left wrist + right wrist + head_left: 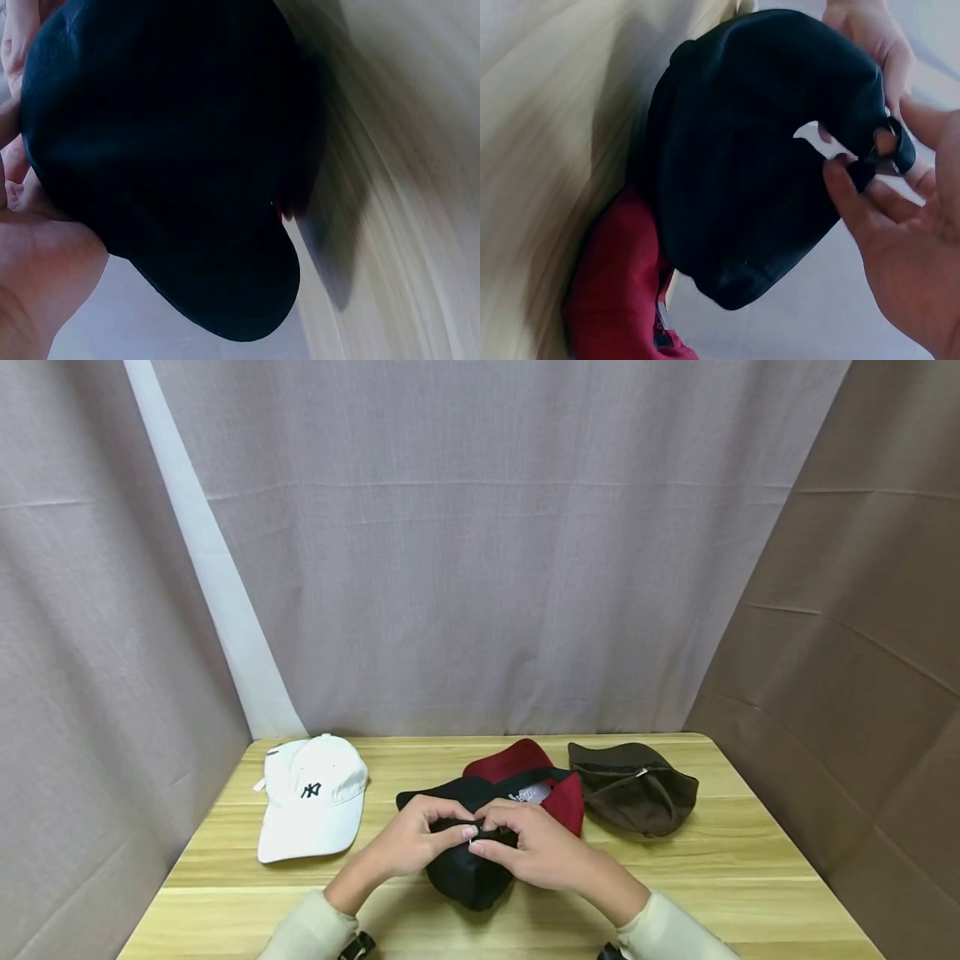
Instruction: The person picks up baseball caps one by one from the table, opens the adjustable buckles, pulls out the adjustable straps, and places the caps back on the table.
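Nearest, two cream sleeves (pixel 311 931) were seen at the lower edge of the head view, and beyond them a black baseball cap (pixel 472 875) was held between two hands over the front middle of the wooden tabletop (pixel 757 902), its rear opening turned toward the wearer and its brim pointed away. By the left hand (pixel 420 843) the rear edge beside the strap was pinched between thumb and forefinger; by the right hand (pixel 543 847) the back strap (pixel 906 154) itself was pinched, likewise between thumb and forefinger (how the remaining left fingers lay could not be told, the crown being in the way). The step in hand was judged to be the working of that strap at its fastening, and for the next move a firm hold on the cap's edge with one hand and a fine, steady pull or threading with the other seemed to be called for. Farther off, one white baseball cap (pixel 322 793) with a dark emblem was set on the left, one dark red baseball cap (pixel 566 806) was partly covered by the black one, and one dark brown cap (pixel 637 802) was laid at the right, its inside exposed. Four caps were counted in all, one of each colour, on one tabletop backed by grey curtains (pixel 487 568).
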A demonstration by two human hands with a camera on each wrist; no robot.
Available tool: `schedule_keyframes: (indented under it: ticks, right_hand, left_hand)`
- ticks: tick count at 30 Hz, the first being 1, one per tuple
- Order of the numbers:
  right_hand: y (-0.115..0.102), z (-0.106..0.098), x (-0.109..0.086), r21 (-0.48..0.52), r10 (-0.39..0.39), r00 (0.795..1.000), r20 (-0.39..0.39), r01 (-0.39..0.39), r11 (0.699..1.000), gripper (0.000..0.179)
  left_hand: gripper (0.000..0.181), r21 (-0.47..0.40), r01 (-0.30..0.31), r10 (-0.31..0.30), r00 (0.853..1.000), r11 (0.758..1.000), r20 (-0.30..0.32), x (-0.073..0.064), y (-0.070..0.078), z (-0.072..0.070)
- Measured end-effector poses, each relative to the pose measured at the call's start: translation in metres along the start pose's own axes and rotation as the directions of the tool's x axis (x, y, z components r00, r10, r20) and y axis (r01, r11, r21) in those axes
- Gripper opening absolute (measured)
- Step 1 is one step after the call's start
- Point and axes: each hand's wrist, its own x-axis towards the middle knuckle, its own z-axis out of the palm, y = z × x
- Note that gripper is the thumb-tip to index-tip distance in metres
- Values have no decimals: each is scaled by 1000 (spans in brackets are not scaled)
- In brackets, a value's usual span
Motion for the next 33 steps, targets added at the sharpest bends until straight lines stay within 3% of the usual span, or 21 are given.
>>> schedule_keyframes:
  ticks: [7, 15, 23, 27, 33]
  right_hand:
    - [-2, 3, -1, -38, 0, 1000, -16, 0, 999, 25]
    - [4, 7, -3, -4, -112, 994, -17, 112, 994, 23]
    - [6, 4, -3, 12, -136, 989, 58, 135, 991, 22]
    - [9, 1, -3, 80, -128, 986, 108, 119, 990, 26]
    - [16, 0, -3, 207, -126, 982, 138, 96, 974, 29]
  left_hand:
    - [15, 4, 9, -9, 1000, 1000, 20, 1, 1, 4]
    - [14, 7, -31, 31, 999, 999, 40, 0, -2, 3]
    - [14, 0, -33, 32, 996, 999, 88, -4, -4, 1]
    - [13, -7, -74, 75, 992, 997, 102, -4, -7, 1]
    - [10, 3, -137, 136, 988, 991, 74, -3, -9, 1]
